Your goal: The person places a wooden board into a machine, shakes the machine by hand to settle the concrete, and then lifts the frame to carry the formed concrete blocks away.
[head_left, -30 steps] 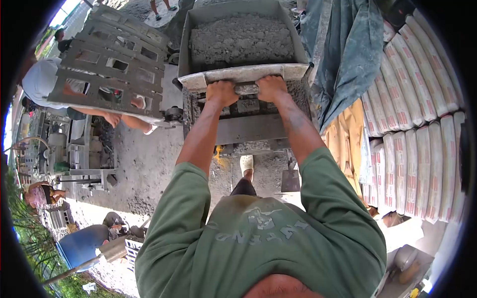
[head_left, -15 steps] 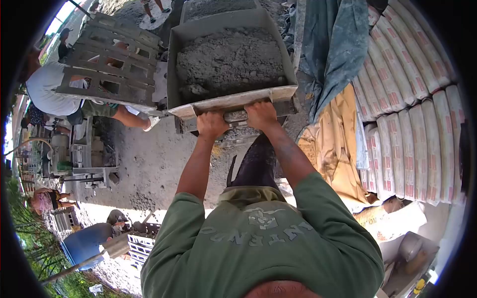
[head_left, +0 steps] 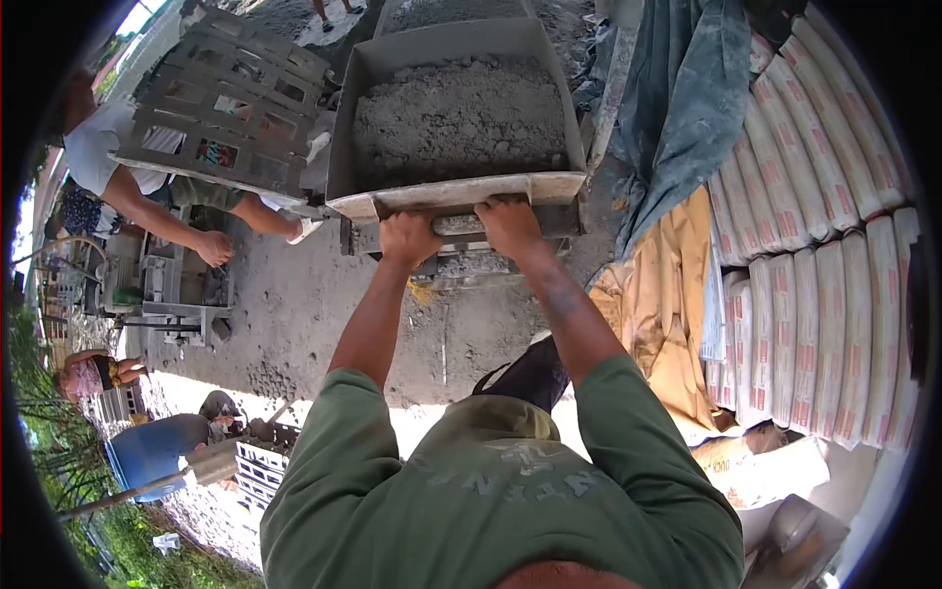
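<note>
A metal box [head_left: 456, 185] filled with grey, crumbly mix [head_left: 461, 118] stands ahead of me at the top centre. My left hand [head_left: 410, 239] is wrapped round the handle area at its near edge, left of the middle. Just to the right, my right hand [head_left: 508, 226] grips the same near edge. A short pale bar [head_left: 459, 225] shows between the two hands. Both arms are stretched forward, and the fingertips are partly hidden under the edge.
Stacked bags [head_left: 800, 334] line the right side, beside a blue-grey tarp [head_left: 677, 128] and brown sheeting [head_left: 667, 314]. At the left, a co-worker [head_left: 147, 187] is beside a slatted grey rack [head_left: 221, 123]. A blue barrel [head_left: 157, 454] lies lower left.
My body has shifted back from the box while both hands stay on its edge. The co-worker's arm now reaches down beside the rack.
</note>
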Demonstrator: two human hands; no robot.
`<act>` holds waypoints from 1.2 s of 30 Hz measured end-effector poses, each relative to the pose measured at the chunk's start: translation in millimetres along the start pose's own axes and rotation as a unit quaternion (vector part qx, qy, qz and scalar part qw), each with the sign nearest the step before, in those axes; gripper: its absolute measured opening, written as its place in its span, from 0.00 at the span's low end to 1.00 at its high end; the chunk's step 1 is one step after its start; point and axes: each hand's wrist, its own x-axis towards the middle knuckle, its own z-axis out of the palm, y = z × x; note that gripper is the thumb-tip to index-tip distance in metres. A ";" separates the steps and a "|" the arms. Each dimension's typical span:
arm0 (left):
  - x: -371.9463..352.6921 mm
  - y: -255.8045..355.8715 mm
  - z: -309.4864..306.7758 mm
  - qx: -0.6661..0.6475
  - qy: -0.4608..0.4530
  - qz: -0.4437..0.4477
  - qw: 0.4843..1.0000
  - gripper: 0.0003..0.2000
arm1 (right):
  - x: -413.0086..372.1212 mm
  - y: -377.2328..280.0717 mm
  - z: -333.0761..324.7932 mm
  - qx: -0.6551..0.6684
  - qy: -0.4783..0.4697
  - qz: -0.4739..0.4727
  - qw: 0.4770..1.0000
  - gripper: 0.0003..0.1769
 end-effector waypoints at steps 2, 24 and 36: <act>-1.8 1.2 -0.5 -0.001 -0.009 -0.012 1.000 0.18 | 0.5 -1.4 3.1 -0.004 0.002 0.017 1.000 0.09; 81.3 -17.7 1.7 -0.067 -0.078 0.010 0.995 0.21 | 68.5 27.6 4.5 -0.032 0.021 0.090 0.995 0.10; 266.9 -54.8 22.4 -0.002 -0.060 0.051 0.997 0.18 | 225.6 124.4 18.1 -0.062 -0.158 0.130 0.977 0.19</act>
